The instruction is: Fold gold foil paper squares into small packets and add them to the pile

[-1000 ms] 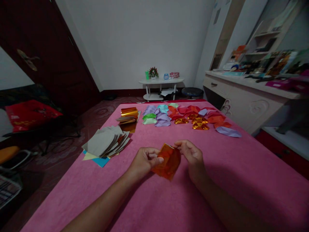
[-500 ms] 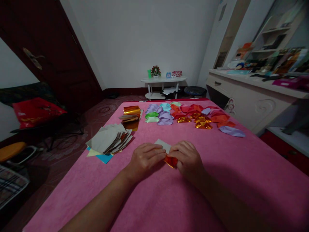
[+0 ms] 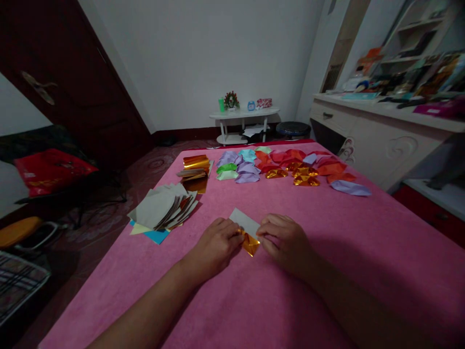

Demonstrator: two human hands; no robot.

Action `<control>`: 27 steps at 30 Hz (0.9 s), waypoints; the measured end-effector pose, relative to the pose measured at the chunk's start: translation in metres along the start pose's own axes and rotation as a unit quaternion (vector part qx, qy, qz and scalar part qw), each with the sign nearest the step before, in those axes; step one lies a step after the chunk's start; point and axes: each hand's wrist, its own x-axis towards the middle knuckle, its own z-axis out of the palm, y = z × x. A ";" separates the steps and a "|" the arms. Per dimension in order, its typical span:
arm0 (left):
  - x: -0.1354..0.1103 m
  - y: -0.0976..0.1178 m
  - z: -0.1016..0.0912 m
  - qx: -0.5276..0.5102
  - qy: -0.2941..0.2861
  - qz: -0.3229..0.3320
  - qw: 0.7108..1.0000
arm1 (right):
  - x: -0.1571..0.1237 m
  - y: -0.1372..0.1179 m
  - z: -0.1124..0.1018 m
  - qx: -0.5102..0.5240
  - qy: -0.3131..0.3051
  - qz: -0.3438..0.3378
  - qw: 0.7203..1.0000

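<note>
A sheet of gold foil paper (image 3: 250,245), grey on its back, lies partly folded on the pink cloth in front of me. My left hand (image 3: 217,243) grips its left side with bent fingers. At the right edge, my right hand (image 3: 282,241) pinches the paper between thumb and fingers. The upper part shows the grey back; a folded flap nearer me shows shiny gold. To the left is a fanned stack of grey-backed paper sheets (image 3: 154,206), with yellow and blue sheets under it.
Behind that stack sit gold foil sheets (image 3: 195,162). Several folded paper pieces, purple (image 3: 247,172), red (image 3: 329,167) and gold (image 3: 306,180), lie across the far part of the pink-covered table (image 3: 218,310). A white dresser (image 3: 370,121) stands at the right.
The hands have moved slightly apart, uncovering more of the grey back and the gold flap. The view has shifted a little.
</note>
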 end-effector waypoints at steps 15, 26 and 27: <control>-0.008 0.010 0.011 -0.107 0.038 -0.025 0.993 | -0.003 -0.003 -0.007 0.031 -0.087 0.133 0.987; 0.009 0.011 0.017 -0.272 0.055 -0.181 0.944 | 0.001 -0.006 -0.005 0.016 -0.085 0.163 0.983; 0.009 0.010 0.018 -0.275 0.056 -0.193 0.940 | 0.001 -0.006 -0.005 0.015 -0.088 0.165 0.982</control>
